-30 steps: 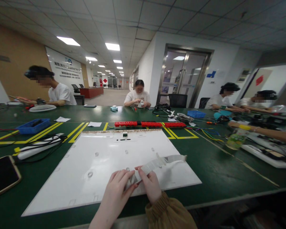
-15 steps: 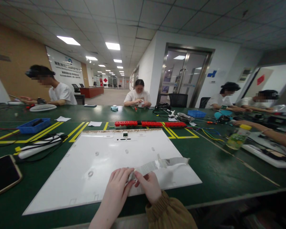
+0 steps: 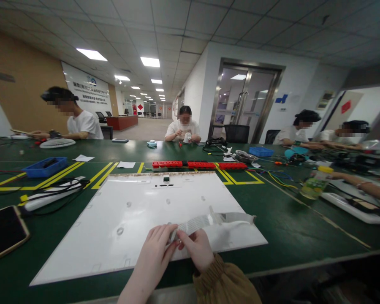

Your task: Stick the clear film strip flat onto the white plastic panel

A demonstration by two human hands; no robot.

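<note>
A large white panel (image 3: pixel 139 211) lies flat on the green table in front of me. Over its near edge I hold one end of a long pale strip (image 3: pixel 215 219) that runs out to the right, just above the panel. My left hand (image 3: pixel 156 249) pinches the strip's near end from the left. My right hand (image 3: pixel 196 249), in a mustard sleeve, pinches the same end from the right, fingertips touching those of the left.
A phone (image 3: pixel 3 232) lies at the left edge, beside a white power strip (image 3: pixel 50 194) with black cables and a blue tray (image 3: pixel 44 166). Red blocks (image 3: pixel 202 164) sit behind the panel. A drink bottle (image 3: pixel 313 183) stands at the right. Several people work across and beside the table.
The strip has slid to the right through my fingers and now lies flatter over the panel. My hands stay at the panel's near edge. The arm at the right has drawn back.
</note>
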